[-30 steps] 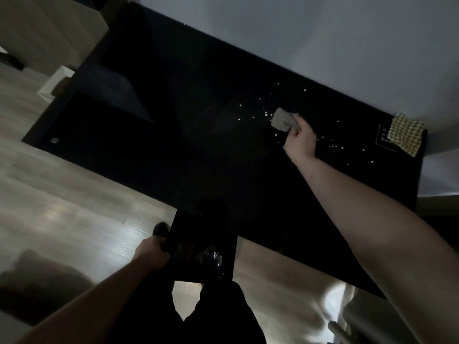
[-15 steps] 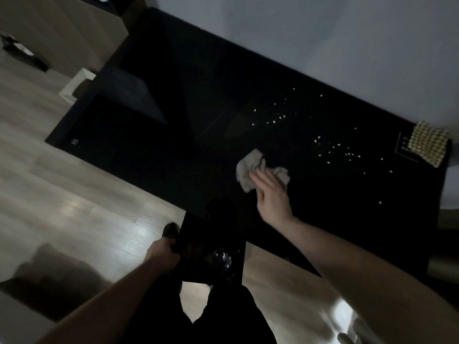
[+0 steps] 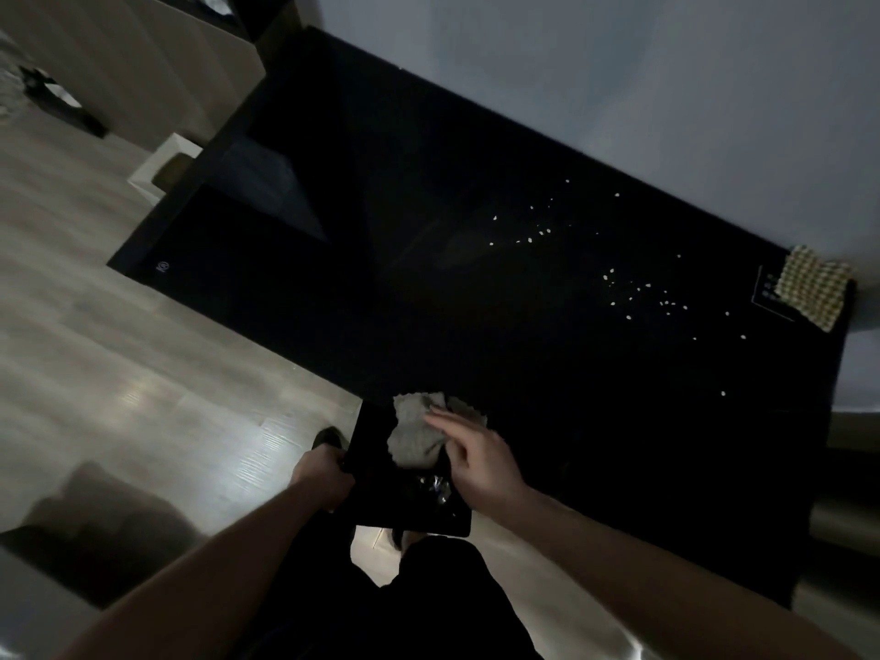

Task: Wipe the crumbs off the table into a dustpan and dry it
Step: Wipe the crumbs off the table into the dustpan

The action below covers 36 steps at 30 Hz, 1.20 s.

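- Since half a second ago the right hand (image 3: 476, 457) has dragged the grey cloth (image 3: 419, 433) from the middle of the black table (image 3: 428, 259) down to its near edge, low in the centre of the frame, where the cloth now hangs partly over the dustpan (image 3: 381, 473).
- Nearest to me, the left hand (image 3: 320, 471) grips the dustpan by its left side and holds it tucked against and below the table edge, I'd say so that whatever the cloth pushes off drops straight in.
- Its fingers are curled round the pan's rim; something shiny lies inside the pan, too dark to name.
- The right hand lies flat on the cloth, fingers stretched long and pressing rather than pinching, which suits a sweeping stroke.
- Further up and to the right, pale crumbs (image 3: 633, 290) are scattered over the table in two loose groups, well apart from the cloth, so more strokes look needed.
- At the far right corner of the table a checked cloth (image 3: 812, 288) lies untouched, probably kept aside for drying.
- Wooden floor (image 3: 143, 373) fills the left of the frame.
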Each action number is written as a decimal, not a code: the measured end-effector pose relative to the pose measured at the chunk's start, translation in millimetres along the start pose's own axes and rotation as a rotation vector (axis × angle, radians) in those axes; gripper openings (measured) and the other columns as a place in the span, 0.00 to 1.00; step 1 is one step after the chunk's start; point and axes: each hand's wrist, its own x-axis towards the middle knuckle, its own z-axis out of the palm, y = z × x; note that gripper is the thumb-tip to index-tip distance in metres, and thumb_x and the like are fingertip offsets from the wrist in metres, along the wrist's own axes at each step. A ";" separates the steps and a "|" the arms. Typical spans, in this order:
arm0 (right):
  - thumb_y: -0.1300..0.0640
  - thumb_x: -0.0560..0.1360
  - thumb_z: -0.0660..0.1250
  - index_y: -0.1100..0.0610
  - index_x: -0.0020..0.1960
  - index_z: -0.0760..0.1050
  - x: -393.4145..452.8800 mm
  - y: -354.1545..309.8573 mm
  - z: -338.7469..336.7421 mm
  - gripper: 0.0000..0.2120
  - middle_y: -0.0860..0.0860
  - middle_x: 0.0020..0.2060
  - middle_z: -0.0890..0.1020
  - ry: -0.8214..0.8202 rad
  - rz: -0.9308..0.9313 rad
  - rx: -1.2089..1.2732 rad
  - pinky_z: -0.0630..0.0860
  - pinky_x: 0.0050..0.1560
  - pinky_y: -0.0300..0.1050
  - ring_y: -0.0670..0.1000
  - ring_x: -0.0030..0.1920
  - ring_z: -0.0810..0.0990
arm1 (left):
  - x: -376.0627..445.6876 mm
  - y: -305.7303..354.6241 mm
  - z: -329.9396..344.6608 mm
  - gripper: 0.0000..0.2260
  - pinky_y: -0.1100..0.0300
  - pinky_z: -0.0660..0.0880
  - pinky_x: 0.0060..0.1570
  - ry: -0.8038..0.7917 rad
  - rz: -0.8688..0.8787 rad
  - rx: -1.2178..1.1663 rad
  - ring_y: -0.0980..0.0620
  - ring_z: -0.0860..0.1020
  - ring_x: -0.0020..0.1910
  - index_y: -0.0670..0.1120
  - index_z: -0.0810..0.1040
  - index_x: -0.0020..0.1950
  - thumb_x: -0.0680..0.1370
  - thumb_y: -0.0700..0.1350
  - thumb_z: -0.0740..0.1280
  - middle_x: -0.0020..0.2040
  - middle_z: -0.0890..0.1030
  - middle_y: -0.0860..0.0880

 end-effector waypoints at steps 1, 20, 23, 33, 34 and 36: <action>0.68 0.81 0.60 0.49 0.72 0.76 5.8 -4.1 -10.3 0.25 0.39 0.71 0.75 0.034 0.011 0.042 0.66 0.76 0.37 0.31 0.72 0.68 | 0.6 -1.2 0.2 0.13 0.56 0.79 0.55 0.003 -0.001 0.001 0.43 0.84 0.59 0.44 0.85 0.61 0.77 0.41 0.69 0.57 0.86 0.42; 0.59 0.85 0.55 0.55 0.82 0.59 265.7 66.2 -211.0 0.25 0.51 0.83 0.59 0.505 0.306 -0.270 0.55 0.81 0.48 0.52 0.82 0.58 | 46.3 -39.5 -3.2 0.20 0.56 0.83 0.47 -0.046 -0.029 0.063 0.49 0.86 0.47 0.52 0.86 0.58 0.68 0.49 0.66 0.46 0.87 0.50; 0.50 0.85 0.53 0.50 0.84 0.51 282.4 82.2 -207.0 0.28 0.49 0.84 0.49 0.314 0.432 -0.529 0.49 0.80 0.66 0.57 0.83 0.49 | 47.1 -37.5 -4.4 0.21 0.55 0.83 0.48 -0.031 -0.018 0.070 0.49 0.86 0.47 0.53 0.87 0.58 0.67 0.47 0.64 0.46 0.87 0.52; 0.52 0.84 0.56 0.47 0.82 0.59 255.1 80.7 -132.6 0.26 0.49 0.83 0.56 0.268 0.097 -0.527 0.50 0.81 0.65 0.56 0.83 0.50 | 46.9 -26.3 -2.8 0.19 0.56 0.80 0.45 -0.003 -0.047 0.038 0.47 0.85 0.48 0.52 0.87 0.58 0.70 0.45 0.66 0.46 0.87 0.49; 0.52 0.84 0.58 0.47 0.81 0.60 241.9 78.4 -119.8 0.26 0.48 0.83 0.57 0.253 0.049 -0.512 0.51 0.81 0.65 0.56 0.83 0.51 | 45.6 -24.5 -3.3 0.19 0.56 0.82 0.46 -0.007 -0.050 0.037 0.46 0.85 0.48 0.52 0.87 0.58 0.70 0.46 0.67 0.47 0.87 0.49; 0.53 0.83 0.59 0.47 0.80 0.62 213.1 72.3 -93.3 0.26 0.47 0.82 0.60 0.210 -0.030 -0.487 0.53 0.81 0.63 0.54 0.83 0.53 | 42.7 -22.2 -3.6 0.18 0.55 0.83 0.47 -0.011 -0.050 0.036 0.46 0.86 0.49 0.52 0.87 0.59 0.70 0.46 0.68 0.47 0.87 0.48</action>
